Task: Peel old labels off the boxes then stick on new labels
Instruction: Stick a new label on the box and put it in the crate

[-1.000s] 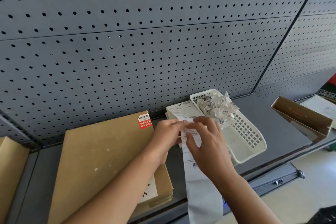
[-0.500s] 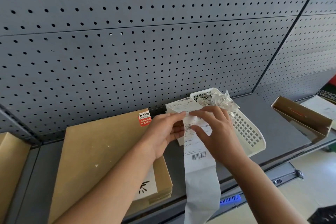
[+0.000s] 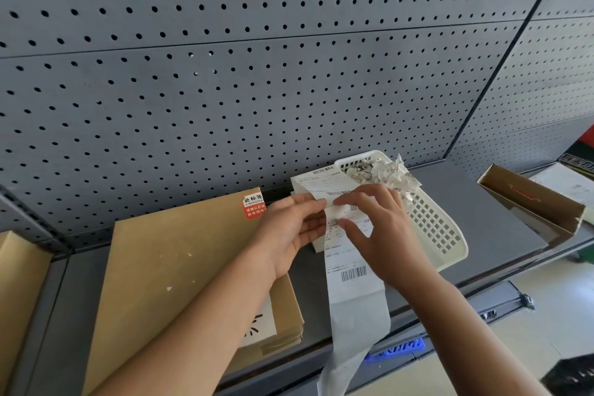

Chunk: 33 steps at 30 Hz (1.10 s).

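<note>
I see a white barcoded label strip (image 3: 352, 270) hanging just right of a flat brown box (image 3: 180, 267) with a red-white sticker (image 3: 254, 206).

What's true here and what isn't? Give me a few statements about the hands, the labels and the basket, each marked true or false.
1. The left hand and right hand both pinch the label strip. True.
2. The white basket is empty. False: crumpled paper scraps lie in its far end.
3. The strip's loose end hangs past the front edge of the shelf. True.
4. The brown box beside the left hand has no sticker. False: a red and white sticker sits at its far corner.
</note>
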Available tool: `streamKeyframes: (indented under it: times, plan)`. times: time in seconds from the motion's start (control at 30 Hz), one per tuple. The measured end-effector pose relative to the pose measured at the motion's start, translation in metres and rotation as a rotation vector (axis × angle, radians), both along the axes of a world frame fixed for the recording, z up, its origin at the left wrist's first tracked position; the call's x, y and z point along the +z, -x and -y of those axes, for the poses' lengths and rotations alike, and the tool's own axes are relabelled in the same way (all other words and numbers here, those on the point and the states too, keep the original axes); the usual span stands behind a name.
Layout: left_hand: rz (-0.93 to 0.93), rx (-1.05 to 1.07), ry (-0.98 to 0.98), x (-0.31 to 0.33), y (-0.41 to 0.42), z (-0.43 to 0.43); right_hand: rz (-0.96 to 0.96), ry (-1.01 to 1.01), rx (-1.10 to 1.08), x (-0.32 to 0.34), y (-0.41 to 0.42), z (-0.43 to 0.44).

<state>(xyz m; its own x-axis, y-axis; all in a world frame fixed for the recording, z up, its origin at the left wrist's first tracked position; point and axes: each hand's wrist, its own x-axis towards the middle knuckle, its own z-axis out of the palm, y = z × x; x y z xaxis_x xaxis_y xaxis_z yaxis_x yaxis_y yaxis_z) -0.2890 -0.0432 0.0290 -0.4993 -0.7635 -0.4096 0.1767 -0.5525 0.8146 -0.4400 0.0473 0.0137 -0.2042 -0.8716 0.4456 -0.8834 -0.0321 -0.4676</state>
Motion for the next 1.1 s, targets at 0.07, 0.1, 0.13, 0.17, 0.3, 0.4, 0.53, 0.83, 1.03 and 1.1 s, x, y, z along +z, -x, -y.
streamKeyframes:
  times: [0.07,0.1,0.13,0.17,0.3,0.4,0.53,0.83,1.03,1.1]
  plan:
    - [0.008,-0.002,0.019,-0.001,0.000,0.000,-0.014,0.001,0.017,0.000,0.000,0.000]
    - [0.011,-0.004,0.027,-0.001,0.000,0.000,-0.018,-0.002,0.025,0.000,0.000,0.000]
    - [0.012,-0.005,0.031,-0.002,0.000,-0.001,-0.020,-0.001,0.030,0.000,0.000,0.000]
    - [0.011,-0.008,0.032,-0.002,0.001,-0.001,-0.018,0.002,0.033,0.000,0.000,0.000]
    - [0.007,-0.028,0.041,-0.005,0.001,-0.004,-0.009,-0.005,0.039,-0.001,0.002,0.000]
    - [0.030,-0.013,0.056,-0.006,0.001,-0.005,-0.002,0.021,0.060,0.001,0.001,0.001]
    - [0.074,0.035,0.047,-0.007,0.004,-0.001,0.003,0.096,0.094,0.006,0.004,-0.001]
    - [0.109,0.064,0.132,0.003,0.009,-0.013,0.064,0.180,0.050,0.019,0.005,-0.008]
    - [-0.033,-0.150,0.130,0.008,0.006,-0.025,0.017,0.179,0.021,0.017,0.002,-0.006]
    - [0.012,-0.126,0.162,0.006,0.007,-0.024,0.016,0.182,0.012,0.018,0.000,-0.006]
